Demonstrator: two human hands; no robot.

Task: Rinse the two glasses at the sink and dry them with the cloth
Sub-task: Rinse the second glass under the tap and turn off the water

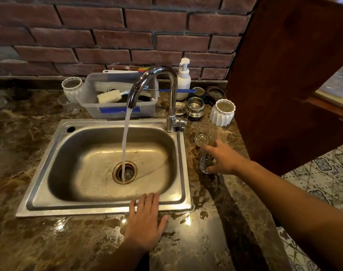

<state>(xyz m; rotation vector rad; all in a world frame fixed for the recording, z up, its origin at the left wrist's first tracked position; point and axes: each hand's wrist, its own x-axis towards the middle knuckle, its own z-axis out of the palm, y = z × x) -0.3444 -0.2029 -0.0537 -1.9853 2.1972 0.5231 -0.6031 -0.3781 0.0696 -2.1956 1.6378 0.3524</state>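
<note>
You stand at a wet brown marble counter (49, 241) below a brick wall (108, 36). The tap (153, 75) runs into the steel sink (78, 207). Your left hand (145, 222) lies flat, fingers straight, on the sink's front rim. Right of the sink, your right hand (223, 159) curls round the near glass (205, 163). The far glass (203, 133) stands just behind it, with a white ribbed pot (222, 112) and steel cups (195, 108) crowding beyond.
</note>
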